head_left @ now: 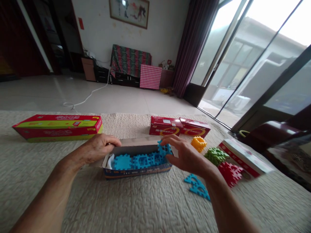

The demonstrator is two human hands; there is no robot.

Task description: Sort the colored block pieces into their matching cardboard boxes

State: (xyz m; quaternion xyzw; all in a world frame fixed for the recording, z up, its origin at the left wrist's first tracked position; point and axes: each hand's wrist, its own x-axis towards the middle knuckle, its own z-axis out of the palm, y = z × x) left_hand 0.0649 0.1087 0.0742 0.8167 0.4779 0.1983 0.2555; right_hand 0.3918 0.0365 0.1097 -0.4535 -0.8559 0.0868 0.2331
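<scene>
An open cardboard box lies on the quilted cloth and holds several blue interlocking plastic blocks. My left hand grips the box's left end, fingers curled over its rim. My right hand is closed on a blue block at the box's right end, just above the others. Right of the box lie a yellow block cube, a green cluster, a red cluster and a flat blue piece.
A long red and yellow box lies at the far left. Two small red boxes stand behind the open one, and another box lies at the right. Beyond the cloth are a tiled floor and glass doors.
</scene>
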